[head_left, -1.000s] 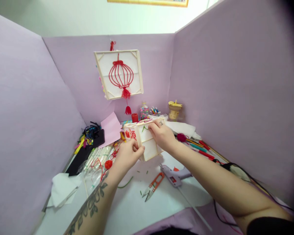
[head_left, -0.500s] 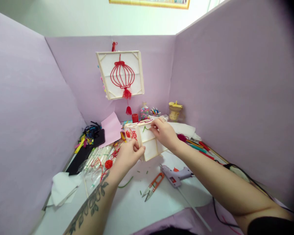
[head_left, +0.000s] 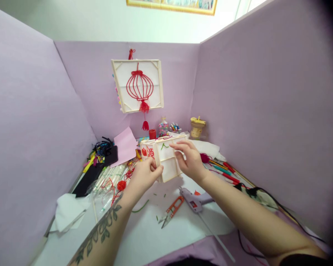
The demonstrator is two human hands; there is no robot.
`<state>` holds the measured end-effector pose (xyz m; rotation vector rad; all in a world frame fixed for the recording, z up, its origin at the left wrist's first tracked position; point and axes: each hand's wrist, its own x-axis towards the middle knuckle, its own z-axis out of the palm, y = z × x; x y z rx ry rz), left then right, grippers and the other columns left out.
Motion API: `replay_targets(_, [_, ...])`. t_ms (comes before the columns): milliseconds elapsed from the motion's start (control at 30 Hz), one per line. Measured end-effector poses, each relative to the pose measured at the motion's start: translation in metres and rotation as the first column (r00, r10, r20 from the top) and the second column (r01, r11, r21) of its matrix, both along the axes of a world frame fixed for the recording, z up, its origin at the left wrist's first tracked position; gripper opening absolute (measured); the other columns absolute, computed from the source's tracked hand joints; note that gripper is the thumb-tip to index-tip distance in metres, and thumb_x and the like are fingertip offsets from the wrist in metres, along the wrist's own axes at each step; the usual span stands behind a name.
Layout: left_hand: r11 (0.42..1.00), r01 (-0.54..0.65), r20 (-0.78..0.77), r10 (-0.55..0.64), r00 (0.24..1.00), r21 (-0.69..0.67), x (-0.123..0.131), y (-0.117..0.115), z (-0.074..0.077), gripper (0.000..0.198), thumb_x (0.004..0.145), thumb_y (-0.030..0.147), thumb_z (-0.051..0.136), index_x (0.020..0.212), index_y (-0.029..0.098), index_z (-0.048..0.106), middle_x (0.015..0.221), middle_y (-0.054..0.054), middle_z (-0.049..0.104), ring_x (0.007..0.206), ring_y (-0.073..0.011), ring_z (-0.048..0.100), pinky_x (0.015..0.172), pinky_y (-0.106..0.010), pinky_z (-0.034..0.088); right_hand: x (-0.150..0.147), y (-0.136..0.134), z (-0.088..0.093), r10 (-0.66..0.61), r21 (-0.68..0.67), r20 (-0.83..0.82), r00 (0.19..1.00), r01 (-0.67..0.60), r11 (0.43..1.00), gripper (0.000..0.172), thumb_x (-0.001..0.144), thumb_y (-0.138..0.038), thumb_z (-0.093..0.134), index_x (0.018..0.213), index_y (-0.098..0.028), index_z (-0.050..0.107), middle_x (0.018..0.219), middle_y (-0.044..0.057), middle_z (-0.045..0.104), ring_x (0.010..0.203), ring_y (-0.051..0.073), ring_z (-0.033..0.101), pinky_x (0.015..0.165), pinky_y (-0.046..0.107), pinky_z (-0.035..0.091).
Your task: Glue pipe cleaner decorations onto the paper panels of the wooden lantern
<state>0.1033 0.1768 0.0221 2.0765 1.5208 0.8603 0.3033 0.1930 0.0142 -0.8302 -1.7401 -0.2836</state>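
A white paper box lantern (head_left: 168,170) with a pale wooden stick frame is held above the table by my left hand (head_left: 147,173), its thumb and fingers gripping the lower left corner. One side panel carries red characters. On the panel facing me, a short bent piece of green yarn (head_left: 164,146) lies near the top. My right hand (head_left: 191,159) hovers at the right of that panel with its fingers apart. Its index fingertip is close to the yarn; whether it touches the paper I cannot tell.
Orange-handled thread snips (head_left: 174,207) and a lilac glue gun (head_left: 192,199) lie below the lantern, beside green yarn scraps (head_left: 141,207). A framed panel with a red lantern design (head_left: 139,87) hangs behind. Bundled sticks (head_left: 108,181) lie left, and markers (head_left: 224,173) right.
My right hand's fingers have gone from a pinch at the green yarn to spread apart, and the hand has shifted slightly down and right. My left hand keeps its hold.
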Motion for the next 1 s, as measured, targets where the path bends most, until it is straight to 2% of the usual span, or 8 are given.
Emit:
replay_targets(67, [1.000, 0.002, -0.005, -0.002, 1.000, 0.003, 0.000, 0.000, -0.001, 0.027, 0.078, 0.043, 0.058, 0.065, 0.021, 0.049, 0.058, 0.001, 0.063, 0.059, -0.0164, 0.061, 0.055, -0.025, 0.038, -0.004, -0.007, -0.007, -0.062, 0.103, 0.118, 0.991, 0.050, 0.993, 0.030, 0.089, -0.017, 0.050, 0.117, -0.019, 0.060, 0.105, 0.012, 0.066, 0.113, 0.025, 0.058, 0.093, 0.041, 0.047])
replay_targets(133, [1.000, 0.000, -0.011, 0.000, 1.000, 0.001, 0.000, 0.000, -0.001, 0.026, 0.078, 0.042, 0.058, 0.065, 0.021, 0.049, 0.058, 0.001, 0.063, 0.059, -0.0164, 0.061, 0.056, -0.025, 0.039, -0.008, -0.010, -0.013, -0.130, 0.152, 0.182, 0.975, 0.103, 0.983, 0.034, 0.089, -0.018, 0.052, 0.122, -0.020, 0.057, 0.104, 0.011, 0.069, 0.121, 0.026, 0.055, 0.095, 0.042, 0.043])
replay_targets(233, [1.000, 0.000, -0.015, 0.000, 1.000, -0.001, 0.000, -0.001, 0.001, 0.026, 0.077, 0.042, 0.058, 0.065, 0.021, 0.049, 0.059, 0.000, 0.064, 0.059, -0.0164, 0.062, 0.056, -0.025, 0.039, -0.011, -0.009, -0.020, -0.170, 0.168, 0.225, 0.960, 0.133, 0.977, 0.036, 0.089, -0.018, 0.052, 0.125, -0.019, 0.056, 0.097, 0.009, 0.072, 0.128, 0.028, 0.051, 0.097, 0.043, 0.039])
replay_targets(367, [1.000, 0.005, -0.017, -0.005, 1.000, -0.001, 0.000, -0.002, 0.002, 0.026, 0.078, 0.043, 0.058, 0.065, 0.021, 0.049, 0.059, 0.000, 0.064, 0.059, -0.0163, 0.061, 0.056, -0.025, 0.039, -0.012, -0.006, -0.022, -0.188, 0.154, 0.236, 0.953, 0.155, 0.976, 0.035, 0.090, -0.021, 0.050, 0.124, -0.019, 0.057, 0.104, 0.009, 0.073, 0.131, 0.028, 0.049, 0.099, 0.044, 0.037])
replay_targets(533, [1.000, 0.010, -0.027, -0.010, 1.000, 0.005, 0.000, -0.001, 0.001, 0.026, 0.078, 0.043, 0.057, 0.066, 0.021, 0.049, 0.060, 0.000, 0.064, 0.060, -0.0164, 0.061, 0.056, -0.025, 0.039, -0.012, -0.005, -0.022, -0.157, 0.081, 0.221, 0.963, 0.142, 0.987, 0.038, 0.089, -0.022, 0.050, 0.127, -0.021, 0.057, 0.106, 0.010, 0.072, 0.133, 0.028, 0.046, 0.101, 0.046, 0.036])
replay_targets(767, [1.000, -0.002, -0.025, 0.002, 1.000, 0.000, 0.000, -0.002, 0.002, 0.027, 0.077, 0.043, 0.058, 0.065, 0.021, 0.049, 0.060, 0.000, 0.064, 0.059, -0.0163, 0.060, 0.056, -0.025, 0.037, -0.009, -0.012, -0.024, -0.055, -0.010, -0.007, 0.998, 0.055, 0.998, 0.039, 0.092, -0.024, 0.045, 0.130, -0.022, 0.052, 0.107, 0.011, 0.069, 0.127, 0.027, 0.049, 0.100, 0.048, 0.041])
replay_targets(900, [1.000, -0.004, -0.021, 0.003, 1.000, -0.007, 0.001, -0.003, 0.004, 0.025, 0.076, 0.041, 0.059, 0.064, 0.021, 0.049, 0.059, 0.000, 0.064, 0.059, -0.0162, 0.060, 0.056, -0.025, 0.038, -0.010, -0.012, -0.024, -0.063, 0.020, 0.054, 0.997, 0.062, 0.998, 0.039, 0.092, -0.023, 0.046, 0.130, -0.022, 0.053, 0.090, 0.007, 0.069, 0.123, 0.027, 0.052, 0.099, 0.048, 0.040])
replay_targets(1000, [1.000, -0.004, -0.014, 0.004, 1.000, -0.010, 0.002, -0.003, 0.005, 0.025, 0.077, 0.040, 0.059, 0.064, 0.021, 0.049, 0.058, 0.000, 0.063, 0.058, -0.0162, 0.060, 0.057, -0.025, 0.038, -0.012, -0.009, -0.025, -0.076, 0.024, 0.114, 0.991, 0.074, 0.997, 0.042, 0.092, -0.024, 0.046, 0.133, -0.021, 0.051, 0.090, 0.007, 0.069, 0.126, 0.028, 0.050, 0.099, 0.048, 0.039])
